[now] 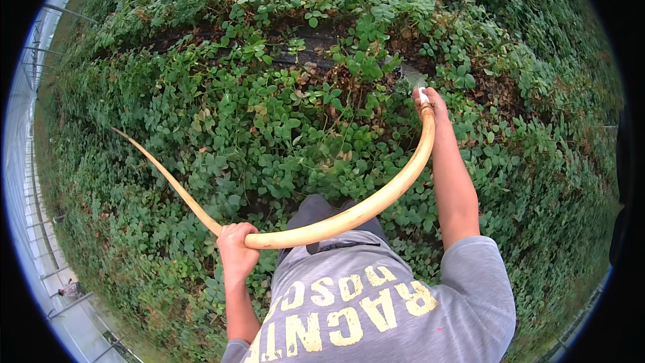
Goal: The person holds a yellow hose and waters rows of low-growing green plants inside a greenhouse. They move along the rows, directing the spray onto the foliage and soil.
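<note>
A thick yellowish hose [347,214] curves across in front of my waist. My left hand [238,245] is closed around it at the lower left, and its thinner-looking length runs off up and left into the leaves. My right hand [431,103], arm stretched forward, holds the white end piece [423,95] of the hose. Water [413,76] sprays out from that end, away from me, towards leafy plants [370,60] and the dark ground between them.
Dense green bushes [282,126] surround me on all sides and reach up to my legs. Dark tubes [287,62] lie along a strip of dark ground ahead, among dry brown leaves. A translucent greenhouse wall [22,161] with metal bars stands at the far left.
</note>
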